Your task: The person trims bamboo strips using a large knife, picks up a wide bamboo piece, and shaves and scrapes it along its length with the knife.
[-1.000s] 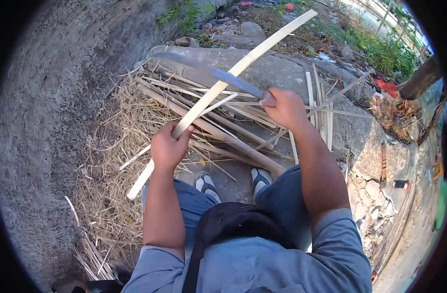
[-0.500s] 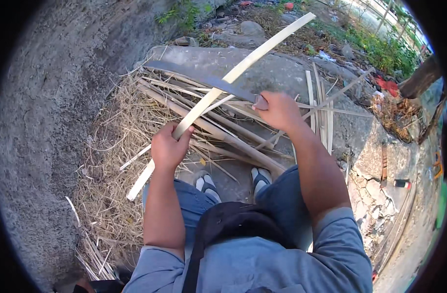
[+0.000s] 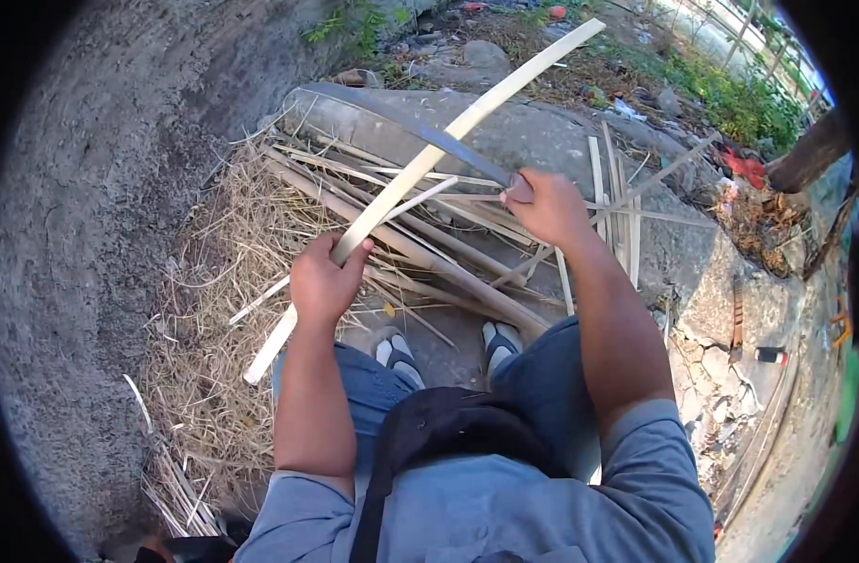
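My left hand [image 3: 328, 281] is closed around a long pale strip of split bamboo [image 3: 420, 161], which slants from beside my left knee up to the far right. In my right hand [image 3: 549, 208] is the handle of a machete [image 3: 384, 113]. Its long grey blade points to the far left and lies across the strip, well beyond my left hand. Below the strip, brown bamboo poles [image 3: 429, 258] and several thin pale slats lie in a loose heap.
Curly shavings [image 3: 218, 366] cover the ground on the left, beside a rough grey wall [image 3: 82, 244]. Behind the heap stands a concrete slab [image 3: 532, 141]. Several upright slats [image 3: 617, 216] lean at its right. A small dark-and-red cylinder [image 3: 772, 355] lies at the right.
The machete has slid up along the strip, away from me, with my right hand moving slightly right. My left hand and the strip have stayed almost still.
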The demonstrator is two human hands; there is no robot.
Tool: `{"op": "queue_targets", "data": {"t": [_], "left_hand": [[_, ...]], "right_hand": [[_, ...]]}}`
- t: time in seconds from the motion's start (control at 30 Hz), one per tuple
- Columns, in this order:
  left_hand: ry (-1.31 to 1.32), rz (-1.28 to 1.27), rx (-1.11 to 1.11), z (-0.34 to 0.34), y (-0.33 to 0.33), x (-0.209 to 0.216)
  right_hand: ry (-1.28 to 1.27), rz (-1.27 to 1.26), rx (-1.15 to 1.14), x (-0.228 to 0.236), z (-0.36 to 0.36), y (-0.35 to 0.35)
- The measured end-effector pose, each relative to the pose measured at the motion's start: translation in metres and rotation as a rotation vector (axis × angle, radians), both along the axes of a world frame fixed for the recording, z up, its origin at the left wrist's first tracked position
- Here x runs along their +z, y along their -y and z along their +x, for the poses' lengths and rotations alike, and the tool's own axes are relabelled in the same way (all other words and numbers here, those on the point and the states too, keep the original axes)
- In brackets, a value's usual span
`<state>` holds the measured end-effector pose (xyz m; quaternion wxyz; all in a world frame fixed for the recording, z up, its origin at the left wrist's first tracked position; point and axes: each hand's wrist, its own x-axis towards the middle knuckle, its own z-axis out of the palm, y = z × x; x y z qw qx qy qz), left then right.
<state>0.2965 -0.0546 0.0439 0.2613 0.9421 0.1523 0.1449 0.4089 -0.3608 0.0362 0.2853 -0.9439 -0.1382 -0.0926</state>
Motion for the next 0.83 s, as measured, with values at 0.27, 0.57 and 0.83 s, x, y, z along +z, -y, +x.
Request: {"op": "queue_targets", "data": {"t": [0.27,0.57,0.83], "left_hand": [[-0.052,-0.032,-0.006,-0.001,0.004,0.004],[-0.034,0.007,-0.009,0.000,0.003,0.001],[-0.038,0.001,-0.008,-0.001,0.004,0.002]], "right_hand": [[-0.025,-0.036,0.081,-0.002,0.001,-0.004],[-0.068,-0.078,0.095,0.002,-0.003,-0.009],[-0.062,-0.101,0.086,0.002,-0.003,-0.008]]}}
